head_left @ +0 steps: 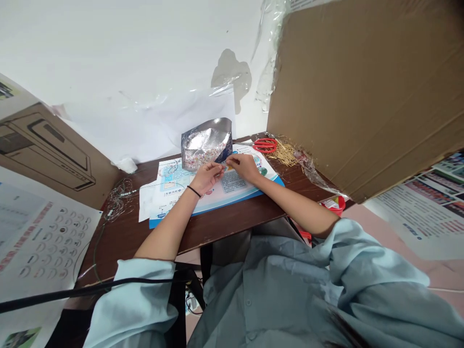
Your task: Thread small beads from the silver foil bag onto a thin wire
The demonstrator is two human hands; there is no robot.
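Observation:
My left hand, with a black band at the wrist, is closed in a pinch over a printed sheet. Facing it, my right hand pinches too, and the fingertips of both nearly meet. A tiny yellowish bit shows between them, too small to name. Just behind my hands stands an open silver-lined bag, with many small multicoloured beads inside. A small green item lies by my right wrist.
Red-handled scissors lie behind my right hand, near a pile of thin golden sticks. Tangled clear thread lies at the table's left. Cardboard walls the right side; a printed carton stands left.

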